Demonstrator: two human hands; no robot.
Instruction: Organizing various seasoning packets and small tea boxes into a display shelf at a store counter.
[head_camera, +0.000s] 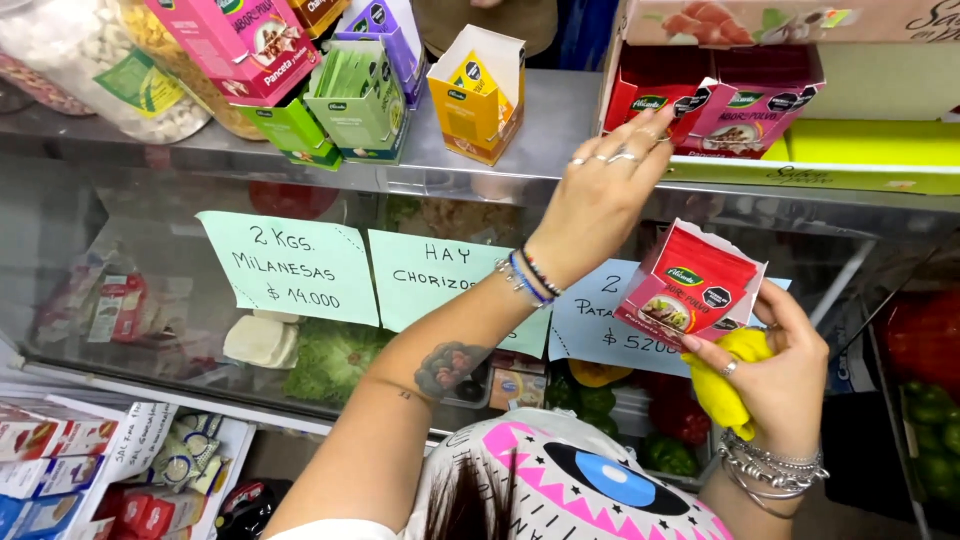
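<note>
- The left hand (600, 195) reaches up to the steel counter (540, 140), fingertips at the red display boxes (710, 105).
- The right hand (775, 375) holds a red carton (690, 285) and a yellow cloth (725, 385) in its grip.
- A yellow open box (478, 95) stands left of the left hand.

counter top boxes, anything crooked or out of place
Yes: the pink box at top left leans tilted over the green display boxes instead of standing. One red box is off the counter, in the right hand with a yellow cloth.

Steel counter (560, 120) with seasoning boxes (478, 92)
</note>
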